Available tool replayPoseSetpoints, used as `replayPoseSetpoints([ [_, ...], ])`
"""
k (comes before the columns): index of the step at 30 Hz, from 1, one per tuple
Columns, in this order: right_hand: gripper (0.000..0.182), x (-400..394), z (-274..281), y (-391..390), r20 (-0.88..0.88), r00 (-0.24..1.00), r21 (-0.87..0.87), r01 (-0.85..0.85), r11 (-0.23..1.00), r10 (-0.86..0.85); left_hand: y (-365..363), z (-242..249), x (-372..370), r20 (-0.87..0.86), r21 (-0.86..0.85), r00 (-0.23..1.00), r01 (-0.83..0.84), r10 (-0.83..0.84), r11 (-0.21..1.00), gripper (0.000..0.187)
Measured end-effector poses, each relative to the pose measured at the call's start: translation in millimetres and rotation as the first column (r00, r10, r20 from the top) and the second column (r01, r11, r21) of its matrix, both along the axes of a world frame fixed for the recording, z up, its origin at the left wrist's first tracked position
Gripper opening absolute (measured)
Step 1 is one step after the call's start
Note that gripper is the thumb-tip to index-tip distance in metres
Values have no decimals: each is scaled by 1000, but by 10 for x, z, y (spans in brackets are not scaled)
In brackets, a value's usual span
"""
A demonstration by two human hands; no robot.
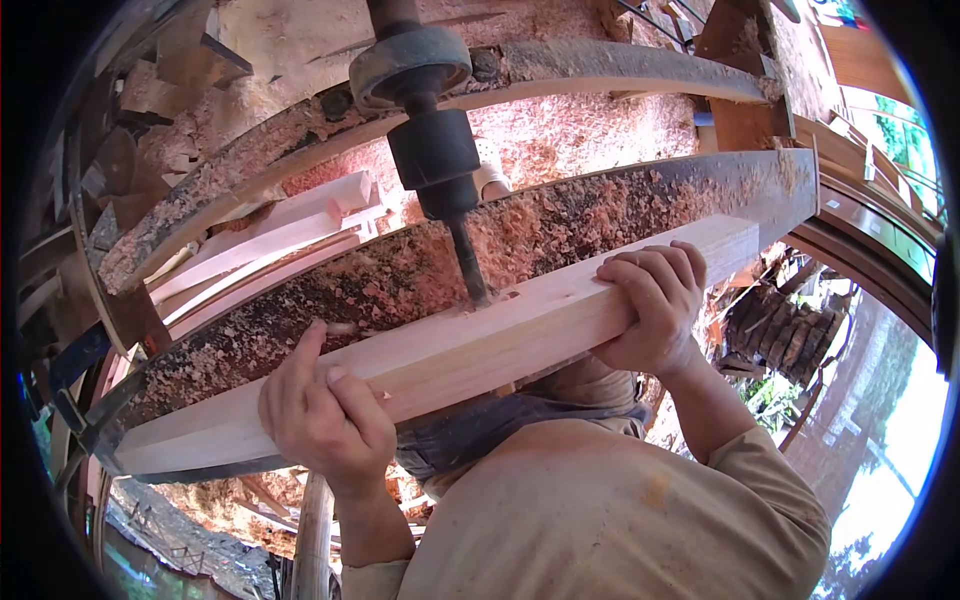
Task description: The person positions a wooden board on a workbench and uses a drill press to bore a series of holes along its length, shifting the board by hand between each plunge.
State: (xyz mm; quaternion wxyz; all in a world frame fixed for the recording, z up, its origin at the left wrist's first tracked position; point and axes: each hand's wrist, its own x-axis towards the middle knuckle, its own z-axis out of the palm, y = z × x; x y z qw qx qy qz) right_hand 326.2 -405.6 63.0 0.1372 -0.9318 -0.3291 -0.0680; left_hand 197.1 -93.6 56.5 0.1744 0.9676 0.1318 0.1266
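A long, pale squared wooden beam [450,352] lies along a dark bench board covered in shavings. My left hand [335,415] grips the beam toward its left end, with one finger stretched up along its face. Farther right, my right hand [657,305] is closed over the top edge of the beam, fingers bent over it. Between my hands, the drill bit [468,265] comes down from a black chuck [435,160] and meets the beam's upper face. A small cut hole [512,295] shows just right of the bit.
Wood shavings coat the dark bench board [250,360]. Behind it runs a second curved-looking rail [640,70]. Several cut timber pieces [270,235] lie at the back left. A stack of round dark pieces [785,325] stands at the right.
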Motion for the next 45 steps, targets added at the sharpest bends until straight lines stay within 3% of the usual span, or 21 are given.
replayPoseSetpoints([
  [9,48,117,62,84,-56,998,39,5,999,-2,11,-17,71,8,11,1000,-16,16,1000,16],
  [15,56,125,145,109,-157,987,-74,6,997,-18,23,-26,81,23,30,999,-34,33,999,18],
  [20,72,215,266,-104,-237,969,-50,-88,995,74,72,-40,58,-22,124,999,-24,27,992,36],
  [21,74,248,268,-201,-210,978,-83,-32,996,14,85,-97,53,90,168,995,-52,37,984,45],
  [22,76,275,250,-308,-190,981,-121,24,992,-47,112,-58,52,91,172,995,-51,36,984,45],
  [24,78,204,170,-456,-220,973,-134,34,990,-63,149,-6,-11,-207,30,973,-101,105,994,46],
  [25,78,135,156,-470,-193,980,-124,32,992,-56,143,-42,-55,-140,12,988,-71,72,997,44],
  [28,72,-125,110,-558,-92,996,-74,10,997,-16,33,19,-213,-158,83,984,-65,78,994,41],
  [30,64,-318,107,-615,-124,990,-105,48,993,-61,-4,44,-381,-257,49,960,-98,107,994,35],
  [32,58,-388,123,-569,-136,987,-76,75,994,-85,-4,-20,-488,-118,6,988,-95,96,995,28],
  [37,39,-337,136,-494,-132,986,-18,101,995,-103,68,-7,-455,-208,51,973,-95,104,994,25],
  [45,42,-179,145,-405,-157,983,-64,83,995,-92,155,96,-382,-319,-42,941,-133,112,990,28],
])
